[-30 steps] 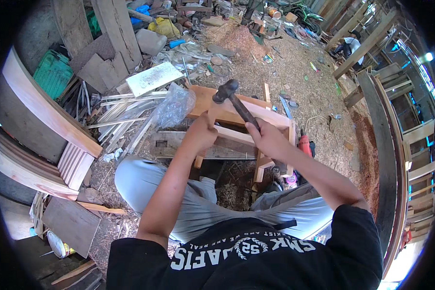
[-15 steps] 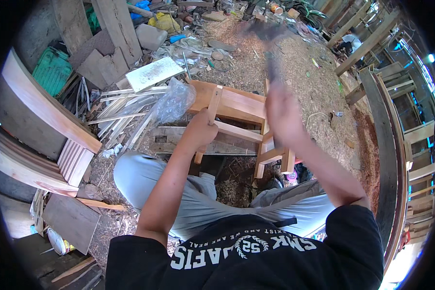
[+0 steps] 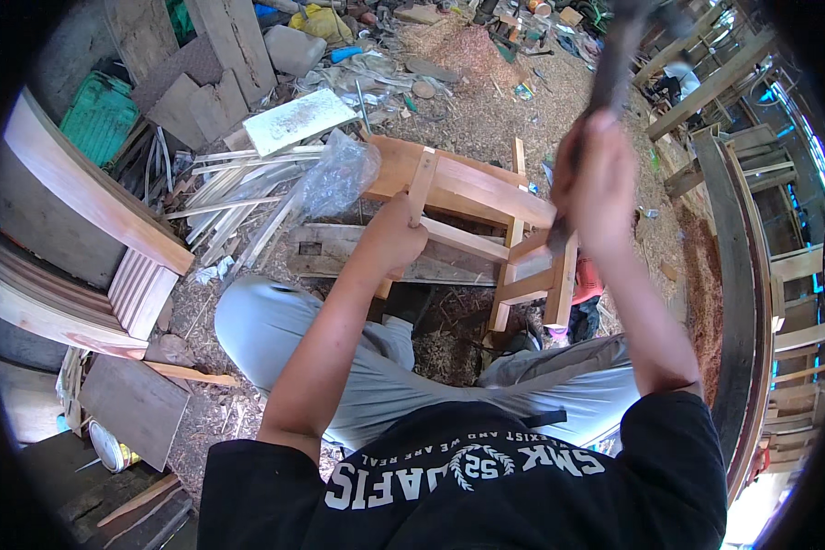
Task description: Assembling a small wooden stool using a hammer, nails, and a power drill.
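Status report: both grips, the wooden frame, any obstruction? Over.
Left grip closed on an upright of the wooden frame. Right grip holds hammer, blurred. Crumpled plastic left of frame, apparently not obstructing.

Over there, the wooden frame lies before the person, wood strips to their left, plastic sheeting between, sawdust pile beyond.

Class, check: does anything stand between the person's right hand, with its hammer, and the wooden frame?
Nothing visible does. The right hand holds the hammer, whose handle end overlaps the wooden frame in this view; depth between them cannot be told. The left hand, on a wooden bar, is further left.
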`<action>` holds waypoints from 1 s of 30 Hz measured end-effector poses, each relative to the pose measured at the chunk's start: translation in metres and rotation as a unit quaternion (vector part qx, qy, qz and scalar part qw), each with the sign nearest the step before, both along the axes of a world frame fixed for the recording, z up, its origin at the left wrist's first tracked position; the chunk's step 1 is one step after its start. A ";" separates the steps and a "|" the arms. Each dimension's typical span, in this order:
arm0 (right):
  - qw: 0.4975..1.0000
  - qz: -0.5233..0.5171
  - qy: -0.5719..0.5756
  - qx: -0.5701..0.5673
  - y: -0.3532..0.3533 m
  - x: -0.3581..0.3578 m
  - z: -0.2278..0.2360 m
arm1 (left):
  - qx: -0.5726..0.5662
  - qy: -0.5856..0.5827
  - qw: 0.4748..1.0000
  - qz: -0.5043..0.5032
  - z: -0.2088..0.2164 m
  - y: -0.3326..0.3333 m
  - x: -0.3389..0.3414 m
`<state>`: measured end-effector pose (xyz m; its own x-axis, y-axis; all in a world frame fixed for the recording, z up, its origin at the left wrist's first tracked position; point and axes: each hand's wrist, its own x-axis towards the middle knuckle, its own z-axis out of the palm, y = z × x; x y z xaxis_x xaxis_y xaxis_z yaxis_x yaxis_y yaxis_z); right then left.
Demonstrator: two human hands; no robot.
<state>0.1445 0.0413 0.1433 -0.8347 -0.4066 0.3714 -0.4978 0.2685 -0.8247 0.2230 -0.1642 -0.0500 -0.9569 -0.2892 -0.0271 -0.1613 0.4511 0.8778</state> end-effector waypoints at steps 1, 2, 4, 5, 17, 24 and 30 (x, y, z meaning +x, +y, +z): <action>0.990 -0.038 0.117 0.071 0.007 -0.002 -0.042 | 0.002 0.002 1.000 -0.007 0.011 0.004 -0.002; 0.960 -0.042 0.041 0.275 0.020 -0.008 -0.074 | 0.017 -0.026 0.999 -0.007 0.022 0.005 0.001; 0.927 0.055 -0.084 0.361 0.024 0.000 -0.084 | 0.034 -0.055 0.998 -0.004 0.019 0.005 0.004; 0.920 0.038 -0.214 0.326 0.019 -0.001 -0.071 | 0.024 -0.036 0.999 -0.004 0.009 0.002 0.000; 1.000 -0.014 0.016 -0.017 -0.009 0.000 0.004 | -0.012 -0.015 1.000 -0.001 0.006 0.000 0.000; 0.906 0.022 -0.283 0.315 0.010 -0.005 -0.045 | -0.035 -0.026 0.999 0.020 0.010 0.007 -0.002; 0.992 0.006 -0.123 0.025 0.000 -0.007 0.020 | 0.001 -0.039 0.999 0.007 0.009 0.001 -0.001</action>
